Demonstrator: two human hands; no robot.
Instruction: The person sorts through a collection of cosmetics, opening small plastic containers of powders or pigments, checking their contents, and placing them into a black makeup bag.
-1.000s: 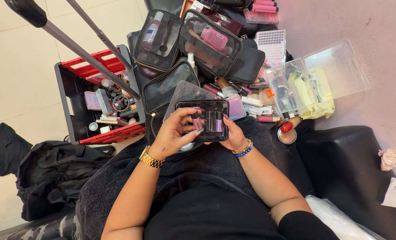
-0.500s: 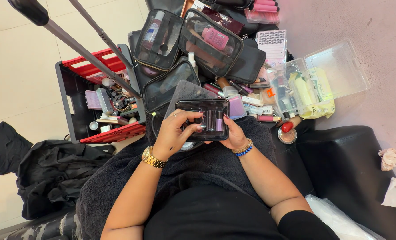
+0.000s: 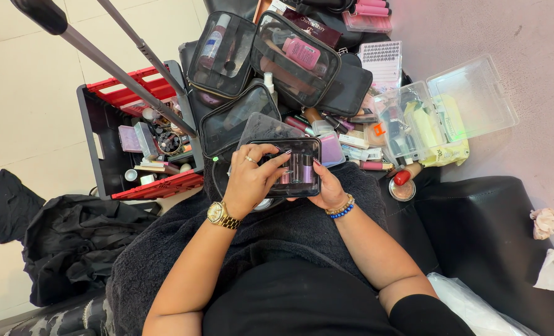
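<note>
**Clear cosmetics pouch held over the lap**

Item: small clear pouch [image 3: 295, 167] with black trim, holding several upright tubes; held above a dark towel [image 3: 227, 242] across the person's lap.
Left hand [image 3: 252, 183]: gold watch at the wrist, ring on one finger; fingers curled over the pouch's left end and top, grip pressing on it.
Right hand [image 3: 327, 190]: beaded bracelets at the wrist; cups the pouch from below and the right, grip closed around it.
Surroundings: larger clear-panelled bags [image 3: 264, 56] just beyond; open clear plastic box [image 3: 470, 99] to the right; black and red trolley case [image 3: 140, 143] of cosmetics to the left.
</note>
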